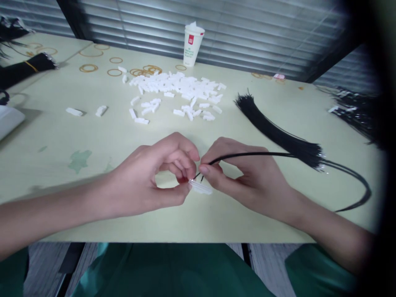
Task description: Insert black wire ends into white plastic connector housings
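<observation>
Between thumb and fingers, my left hand (163,173) pinches one end of a small white plastic connector housing (201,187). My right hand (244,173) grips black wires (247,154) between thumb and forefinger. Two wire ends come down from its fingertips to the housing; one meets the end near my left fingertips, and the other is close to its top edge. How deep either end sits cannot be made out. The wires run right over my hand and loop back at the right. A bundle of black wires (278,130) with bare metal ends lies beyond my right hand.
A pile of white connector housings (182,84) spreads across the far middle of the table (93,156). Rubber bands (88,68) and a paper cup (193,45) are behind it. More black wires lie left (27,68) and right (355,109).
</observation>
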`<action>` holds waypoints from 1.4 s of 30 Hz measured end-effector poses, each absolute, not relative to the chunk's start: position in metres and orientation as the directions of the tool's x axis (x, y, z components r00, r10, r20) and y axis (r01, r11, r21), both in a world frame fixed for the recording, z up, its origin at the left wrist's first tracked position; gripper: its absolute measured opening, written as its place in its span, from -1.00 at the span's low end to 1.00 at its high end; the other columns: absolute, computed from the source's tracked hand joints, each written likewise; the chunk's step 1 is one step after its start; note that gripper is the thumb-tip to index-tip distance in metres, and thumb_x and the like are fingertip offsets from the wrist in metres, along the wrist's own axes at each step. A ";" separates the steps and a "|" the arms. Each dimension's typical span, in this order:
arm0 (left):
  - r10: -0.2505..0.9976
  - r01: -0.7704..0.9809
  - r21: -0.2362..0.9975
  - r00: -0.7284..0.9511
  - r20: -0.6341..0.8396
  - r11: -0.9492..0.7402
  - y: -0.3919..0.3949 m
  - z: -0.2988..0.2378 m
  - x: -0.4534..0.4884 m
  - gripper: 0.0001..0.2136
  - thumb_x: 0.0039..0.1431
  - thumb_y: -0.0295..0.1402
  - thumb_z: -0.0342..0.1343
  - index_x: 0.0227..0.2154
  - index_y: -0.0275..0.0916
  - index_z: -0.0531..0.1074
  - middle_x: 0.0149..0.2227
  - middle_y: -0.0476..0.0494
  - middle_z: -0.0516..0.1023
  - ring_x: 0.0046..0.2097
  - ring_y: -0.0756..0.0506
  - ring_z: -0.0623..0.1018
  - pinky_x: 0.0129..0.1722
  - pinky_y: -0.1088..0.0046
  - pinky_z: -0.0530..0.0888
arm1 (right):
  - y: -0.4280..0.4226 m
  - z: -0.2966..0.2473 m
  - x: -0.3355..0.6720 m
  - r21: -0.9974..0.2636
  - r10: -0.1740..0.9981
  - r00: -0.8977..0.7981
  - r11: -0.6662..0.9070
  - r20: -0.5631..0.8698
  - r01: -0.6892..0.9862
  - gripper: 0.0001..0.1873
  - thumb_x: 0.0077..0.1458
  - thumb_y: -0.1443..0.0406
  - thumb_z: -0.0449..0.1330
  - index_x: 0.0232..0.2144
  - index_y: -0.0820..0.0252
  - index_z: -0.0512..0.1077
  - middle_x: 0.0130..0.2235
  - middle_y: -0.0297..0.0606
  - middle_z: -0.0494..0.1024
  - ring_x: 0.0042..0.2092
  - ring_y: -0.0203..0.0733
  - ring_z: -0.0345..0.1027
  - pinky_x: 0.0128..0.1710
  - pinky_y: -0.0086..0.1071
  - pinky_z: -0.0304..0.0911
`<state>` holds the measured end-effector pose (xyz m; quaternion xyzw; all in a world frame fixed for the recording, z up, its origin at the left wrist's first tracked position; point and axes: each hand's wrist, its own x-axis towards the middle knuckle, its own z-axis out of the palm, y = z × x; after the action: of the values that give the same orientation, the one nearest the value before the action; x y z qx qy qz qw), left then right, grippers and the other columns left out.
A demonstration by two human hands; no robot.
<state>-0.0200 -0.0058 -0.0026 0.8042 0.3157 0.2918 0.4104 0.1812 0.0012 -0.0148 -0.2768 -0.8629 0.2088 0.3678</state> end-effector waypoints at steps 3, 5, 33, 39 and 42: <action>0.745 0.270 0.851 0.639 0.191 -0.450 -0.006 -0.003 -0.020 -0.76 0.01 -0.57 0.10 -0.28 -0.18 0.26 -0.32 0.03 0.42 -0.27 0.03 0.49 -0.23 0.53 0.49 | 0.002 -0.015 0.181 -0.588 0.637 -0.578 0.748 0.510 0.306 -0.97 0.07 0.35 0.16 -0.39 0.22 0.38 -0.49 -0.38 0.36 -0.44 -0.39 0.21 -0.40 -0.46 0.21; 0.747 0.267 0.862 0.641 0.175 -0.431 -0.006 -0.002 -0.020 -0.76 0.01 -0.57 0.10 -0.27 -0.18 0.25 -0.32 0.03 0.42 -0.27 0.02 0.49 -0.22 0.53 0.48 | 0.002 -0.015 0.181 -0.553 0.599 -0.584 0.783 0.547 0.285 -0.99 0.07 0.37 0.16 -0.39 0.22 0.37 -0.47 -0.35 0.39 -0.42 -0.37 0.22 -0.38 -0.43 0.21; 0.801 0.356 0.876 0.596 0.055 -0.326 -0.006 -0.006 -0.017 -0.69 0.00 -0.51 0.06 -0.25 -0.09 0.09 -0.37 0.07 0.46 -0.39 -0.01 0.47 -0.49 0.55 0.37 | 0.006 -0.013 0.184 -0.540 0.578 -0.598 0.797 0.555 0.270 -0.96 0.07 0.36 0.16 -0.42 0.20 0.40 -0.42 -0.34 0.45 -0.36 -0.33 0.28 -0.33 -0.40 0.22; 0.827 0.368 0.894 0.562 0.006 -0.256 -0.007 -0.001 -0.016 -0.67 -0.05 -0.53 0.07 -0.28 -0.10 0.08 -0.38 0.10 0.48 -0.40 0.00 0.47 -0.39 0.52 0.40 | 0.001 -0.013 0.185 -0.741 0.726 -0.474 0.641 0.499 0.201 -0.92 -0.02 0.39 0.24 -0.40 0.14 0.44 -0.40 -0.36 0.45 -0.36 -0.30 0.29 -0.36 -0.38 0.22; 0.831 0.368 0.898 0.557 -0.007 -0.240 -0.008 0.001 -0.015 -0.67 -0.05 -0.54 0.07 -0.28 -0.10 0.08 -0.38 0.10 0.48 -0.40 0.02 0.47 -0.41 0.55 0.39 | 0.000 -0.017 0.183 -0.764 0.742 -0.485 0.611 0.463 0.206 -0.92 -0.04 0.38 0.26 -0.41 0.14 0.44 -0.40 -0.36 0.44 -0.37 -0.30 0.28 -0.36 -0.37 0.21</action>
<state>-0.0147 -0.0079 0.0008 0.7477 0.4009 0.2467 0.4684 0.1825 -0.0005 -0.0171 -0.2972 -0.7977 0.3257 0.4113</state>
